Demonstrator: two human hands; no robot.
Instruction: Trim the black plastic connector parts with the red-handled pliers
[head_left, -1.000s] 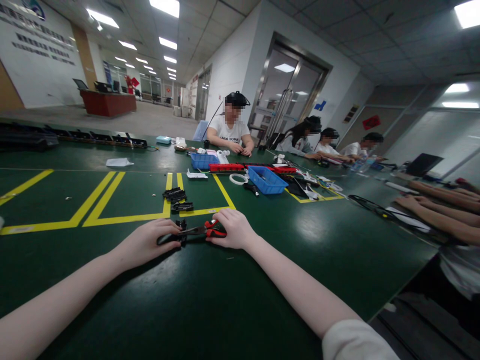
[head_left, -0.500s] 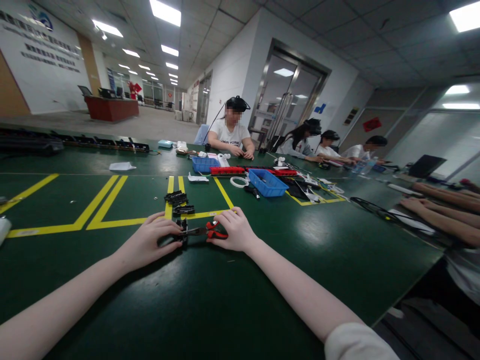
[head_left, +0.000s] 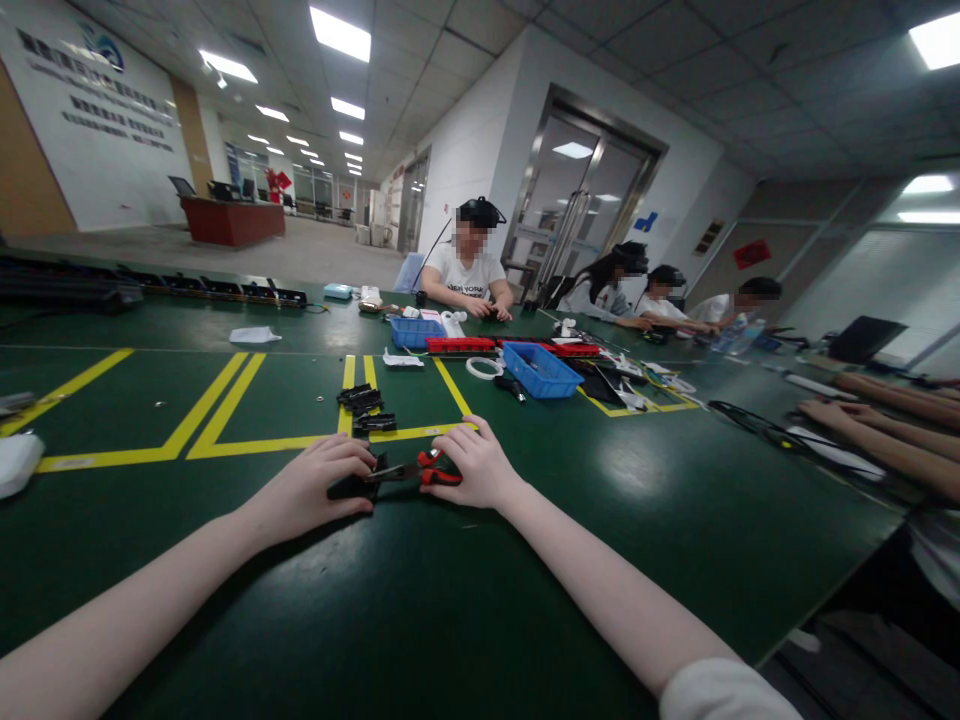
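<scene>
- Pliers (head_left: 420, 468) with red handles lie low over the green table (head_left: 480, 590), just in front of the yellow line (head_left: 225, 440). The right hand (head_left: 474, 467) is closed around the red handles, and the metal nose points to the left.
- Left hand (head_left: 315, 488) presses a small black part (head_left: 358, 485) down on the table, fingers curled over it and thumb at its near side. The nose of the pliers meets this part; if it bites the part or only touches it, I cannot tell.
- Both forearms rest on the table and the hands are near each other.
- More black parts (head_left: 363, 407) lie in a small group behind the hands, on the yellow line.
- Farther back there is a blue bin (head_left: 538, 368), a white ring (head_left: 482, 367) beside it, and a red strip (head_left: 459, 344).
- Other people sit at the far side, and another person's arms (head_left: 877, 432) lie on the table at the right.
</scene>
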